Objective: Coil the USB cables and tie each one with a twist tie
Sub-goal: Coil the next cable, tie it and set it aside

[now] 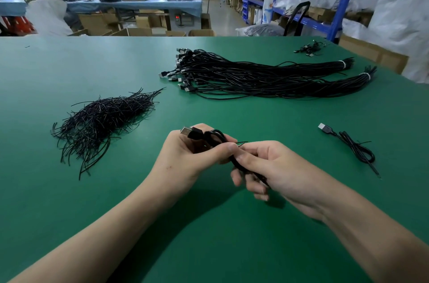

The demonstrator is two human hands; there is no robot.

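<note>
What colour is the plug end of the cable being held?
Silver metal tip on a black plug, clearest in the head view.

A black USB cable (210, 141), folded into a short coil with its silver plug up-left, is gripped by the left hand (185, 155) and right hand (274, 166); a thin twist tie (241, 143) pokes from its middle. A tied coil (355, 147) lies right of the hands, a heap of ties (99, 120) to their left, and the straight cable bundles (255, 76) beyond them.

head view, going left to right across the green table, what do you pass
pile of twist ties → left hand → held cable → right hand → coiled cable lying by itself. The long cable bundles farther back span too wide to place in the order.
</note>
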